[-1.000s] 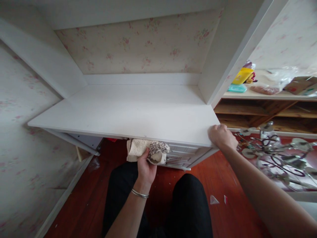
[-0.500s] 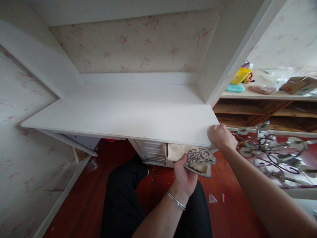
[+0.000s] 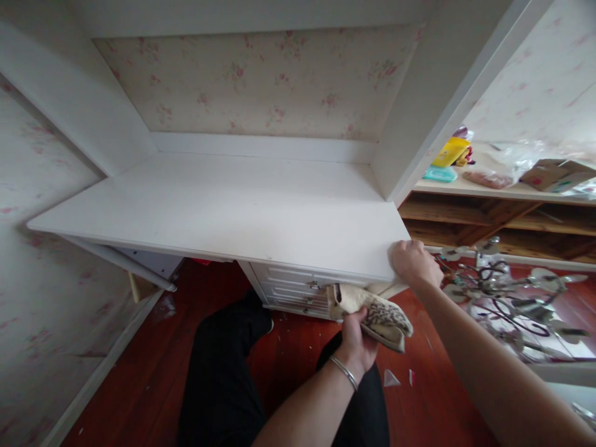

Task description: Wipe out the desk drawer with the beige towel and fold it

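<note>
My left hand [image 3: 359, 341], with a silver bangle at the wrist, is closed on a folded cream cloth [image 3: 349, 299] with a dark speckled patch. It holds the cloth just below the front edge of a white desk [image 3: 233, 205], before the drawers [image 3: 284, 282]. My right hand [image 3: 416, 264] is closed over the desk's front right corner, knuckles up. Its fingertips are hidden, and I see nothing else in it.
A chandelier [image 3: 507, 298] with curved arms lies to the right. Behind it, a wooden shelf unit [image 3: 447, 214] carries a yellow container [image 3: 451, 152], a teal box [image 3: 440, 174] and a cardboard box [image 3: 554, 174]. Scraps lie on the red floor [image 3: 139, 366]. My legs are under the cloth.
My left hand has drawn the cloth down and right, away from the desk front, uncovering drawer knobs. My right hand stays at the corner. The view has shifted slightly.
</note>
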`<state>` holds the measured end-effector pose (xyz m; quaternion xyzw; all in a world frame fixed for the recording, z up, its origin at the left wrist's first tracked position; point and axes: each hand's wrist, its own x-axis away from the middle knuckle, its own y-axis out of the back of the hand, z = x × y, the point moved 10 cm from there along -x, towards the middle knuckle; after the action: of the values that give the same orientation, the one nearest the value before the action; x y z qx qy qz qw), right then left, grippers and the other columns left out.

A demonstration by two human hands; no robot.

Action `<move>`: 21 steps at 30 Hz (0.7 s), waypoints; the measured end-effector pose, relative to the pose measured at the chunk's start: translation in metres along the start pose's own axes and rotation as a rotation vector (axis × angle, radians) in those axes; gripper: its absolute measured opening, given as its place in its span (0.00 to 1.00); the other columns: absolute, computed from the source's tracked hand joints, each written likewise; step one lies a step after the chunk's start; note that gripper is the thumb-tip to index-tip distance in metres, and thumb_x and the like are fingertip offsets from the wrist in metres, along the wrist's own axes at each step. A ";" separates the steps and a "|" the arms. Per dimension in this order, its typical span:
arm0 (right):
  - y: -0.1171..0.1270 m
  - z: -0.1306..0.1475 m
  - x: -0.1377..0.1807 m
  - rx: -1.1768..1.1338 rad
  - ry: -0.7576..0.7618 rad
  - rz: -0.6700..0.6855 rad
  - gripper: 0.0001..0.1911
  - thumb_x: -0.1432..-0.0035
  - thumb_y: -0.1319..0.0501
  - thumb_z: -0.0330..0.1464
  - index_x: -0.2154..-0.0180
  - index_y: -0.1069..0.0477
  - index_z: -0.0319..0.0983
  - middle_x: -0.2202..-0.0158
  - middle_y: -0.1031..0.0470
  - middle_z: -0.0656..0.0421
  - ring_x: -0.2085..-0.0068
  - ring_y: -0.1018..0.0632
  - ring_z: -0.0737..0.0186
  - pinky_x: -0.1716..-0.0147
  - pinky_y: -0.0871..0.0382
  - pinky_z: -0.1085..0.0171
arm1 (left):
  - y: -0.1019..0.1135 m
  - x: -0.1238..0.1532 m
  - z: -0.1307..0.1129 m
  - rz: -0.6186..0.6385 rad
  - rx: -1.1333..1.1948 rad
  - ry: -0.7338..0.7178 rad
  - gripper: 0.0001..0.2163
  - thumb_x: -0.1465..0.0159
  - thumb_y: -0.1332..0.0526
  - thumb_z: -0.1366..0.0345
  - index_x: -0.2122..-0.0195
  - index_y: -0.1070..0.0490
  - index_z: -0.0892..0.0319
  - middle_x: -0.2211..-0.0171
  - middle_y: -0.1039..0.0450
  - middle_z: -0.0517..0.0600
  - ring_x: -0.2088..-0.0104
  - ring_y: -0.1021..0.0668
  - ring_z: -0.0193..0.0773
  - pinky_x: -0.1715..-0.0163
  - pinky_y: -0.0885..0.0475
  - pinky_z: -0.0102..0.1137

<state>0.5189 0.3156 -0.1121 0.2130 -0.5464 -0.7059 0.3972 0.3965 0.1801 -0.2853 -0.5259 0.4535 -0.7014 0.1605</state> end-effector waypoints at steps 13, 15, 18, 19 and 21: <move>0.001 0.001 -0.001 0.004 -0.010 0.014 0.31 0.35 0.58 0.46 0.42 0.35 0.33 0.46 0.28 0.36 0.45 0.27 0.33 0.51 0.32 0.41 | 0.075 0.056 -0.221 -0.273 0.025 -0.609 0.12 0.39 0.41 0.78 0.55 0.27 0.63 0.63 0.21 0.54 0.66 0.18 0.37 0.63 0.21 0.32; 0.000 0.001 -0.002 0.001 -0.007 0.015 0.31 0.35 0.59 0.46 0.42 0.35 0.34 0.46 0.28 0.36 0.45 0.27 0.33 0.51 0.32 0.41 | 0.062 0.076 -0.244 -0.241 0.013 -0.668 0.12 0.38 0.42 0.78 0.55 0.27 0.63 0.63 0.21 0.54 0.65 0.18 0.37 0.61 0.21 0.31; -0.001 0.000 -0.002 -0.003 -0.010 0.012 0.32 0.35 0.59 0.46 0.41 0.36 0.34 0.46 0.29 0.36 0.44 0.27 0.34 0.51 0.32 0.40 | 0.034 0.110 -0.259 -0.191 -0.026 -0.683 0.12 0.37 0.42 0.77 0.54 0.26 0.63 0.62 0.20 0.54 0.63 0.18 0.38 0.60 0.21 0.32; -0.001 0.000 -0.002 -0.004 -0.010 0.013 0.32 0.35 0.59 0.46 0.41 0.36 0.35 0.45 0.29 0.36 0.44 0.27 0.33 0.50 0.32 0.40 | 0.022 0.123 -0.262 -0.168 -0.048 -0.685 0.12 0.37 0.42 0.77 0.53 0.26 0.62 0.62 0.20 0.54 0.62 0.18 0.39 0.60 0.20 0.33; -0.001 0.000 -0.001 -0.003 -0.009 0.020 0.31 0.35 0.59 0.46 0.41 0.36 0.35 0.45 0.29 0.37 0.45 0.27 0.33 0.50 0.32 0.41 | 0.002 0.154 -0.266 -0.140 -0.107 -0.703 0.13 0.37 0.41 0.76 0.52 0.26 0.60 0.60 0.20 0.54 0.60 0.18 0.40 0.58 0.20 0.35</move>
<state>0.5195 0.3160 -0.1131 0.2039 -0.5493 -0.7036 0.4020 0.1001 0.1951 -0.2051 -0.7724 0.3698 -0.4622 0.2305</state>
